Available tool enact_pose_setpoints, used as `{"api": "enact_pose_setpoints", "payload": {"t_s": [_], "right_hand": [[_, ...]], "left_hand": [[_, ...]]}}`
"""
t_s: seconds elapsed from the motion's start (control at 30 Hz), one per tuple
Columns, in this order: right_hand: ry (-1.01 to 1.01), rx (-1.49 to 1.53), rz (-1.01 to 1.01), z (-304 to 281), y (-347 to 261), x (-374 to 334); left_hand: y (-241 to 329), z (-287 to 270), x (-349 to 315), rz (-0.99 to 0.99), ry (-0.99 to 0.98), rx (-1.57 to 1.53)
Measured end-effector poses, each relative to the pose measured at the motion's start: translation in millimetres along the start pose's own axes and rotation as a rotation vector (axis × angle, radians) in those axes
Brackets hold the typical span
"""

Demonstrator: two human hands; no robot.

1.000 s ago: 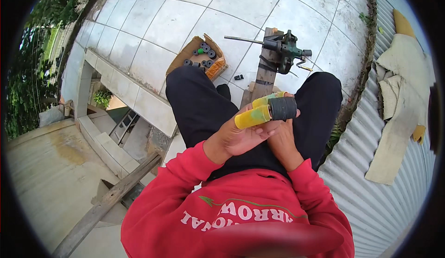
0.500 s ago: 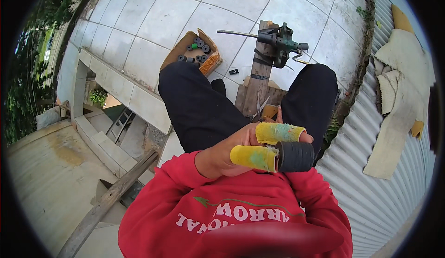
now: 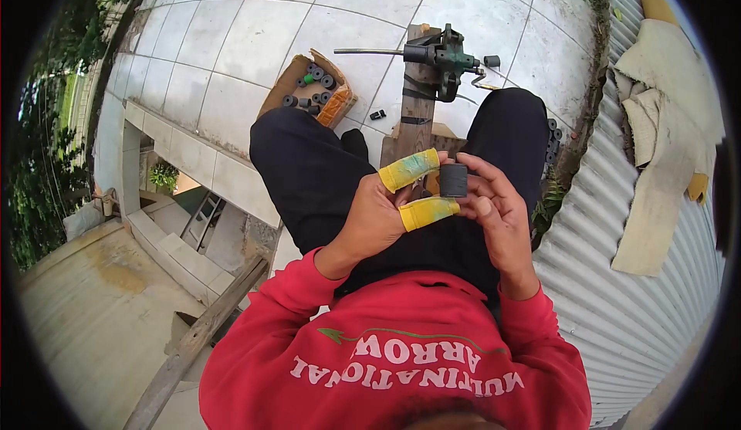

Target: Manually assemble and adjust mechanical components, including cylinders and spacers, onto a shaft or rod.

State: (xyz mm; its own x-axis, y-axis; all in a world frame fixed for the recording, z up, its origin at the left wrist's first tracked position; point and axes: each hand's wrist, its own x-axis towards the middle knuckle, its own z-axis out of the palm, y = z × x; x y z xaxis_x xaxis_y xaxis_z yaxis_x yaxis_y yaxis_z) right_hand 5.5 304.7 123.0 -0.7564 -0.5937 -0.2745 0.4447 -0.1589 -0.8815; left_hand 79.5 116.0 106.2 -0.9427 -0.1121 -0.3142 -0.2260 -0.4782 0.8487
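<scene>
A short dark grey cylinder (image 3: 454, 181) with a finely grooved side is held between both hands above my lap. My left hand (image 3: 378, 210) pinches it between thumb and forefinger, both wrapped in yellow sleeves with blue-green stains. From the other side, the fingers and thumb of my right hand (image 3: 498, 210) close on its right part. Beneath the hands, part of a wooden plank (image 3: 417, 133) shows between my knees. On that plank is a dark green metal clamp-like tool (image 3: 449, 61) with a long rod pointing left; a similar cylinder (image 3: 492, 61) stands beside it.
An open cardboard box (image 3: 340, 110) with several dark cylinders sits beyond my left knee. A small black object (image 3: 377, 114) lies on the tiles. More dark cylinders (image 3: 553, 138) are beside my right knee. Corrugated metal sheeting (image 3: 594, 275) with beige cloth pieces (image 3: 656, 137) borders the right.
My left hand has lowered the cylinder away from the camera, toward my knees. My right hand, mostly hidden before, has come up and taken hold of the cylinder's right side.
</scene>
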Motion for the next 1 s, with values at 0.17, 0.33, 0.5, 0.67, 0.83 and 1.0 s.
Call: {"api": "enact_pose_setpoints", "payload": {"t_s": [0.17,0.33,0.5,0.67,0.83,1.0], "right_hand": [[0.016,-0.057,0.03,-1.3,-10.7,0.6],[-0.255,0.485,0.037,-14.0,-32.2,-11.0],[-0.411,0.396,0.031,-0.3,-70.5,-28.6],[-0.695,0.619,-0.094,-5.3,-67.1,-23.9],[-0.522,0.974,-0.116,-21.6,-31.9,-15.6],[0.428,0.666,-0.366,-161.6,-8.6,7.8]], "left_hand": [[13.6,2.4,2.4,-0.061,-0.034,-0.066],[23.0,-32.1,3.8,0.021,0.071,-0.174],[25.0,-105.7,11.4,0.058,0.189,-0.315],[24.3,-151.1,21.7,-0.007,0.109,-0.65],[19.2,-154.5,26.3,-0.081,0.065,-0.788],[20.6,-161.4,9.4,-0.047,0.044,-0.748]]}}
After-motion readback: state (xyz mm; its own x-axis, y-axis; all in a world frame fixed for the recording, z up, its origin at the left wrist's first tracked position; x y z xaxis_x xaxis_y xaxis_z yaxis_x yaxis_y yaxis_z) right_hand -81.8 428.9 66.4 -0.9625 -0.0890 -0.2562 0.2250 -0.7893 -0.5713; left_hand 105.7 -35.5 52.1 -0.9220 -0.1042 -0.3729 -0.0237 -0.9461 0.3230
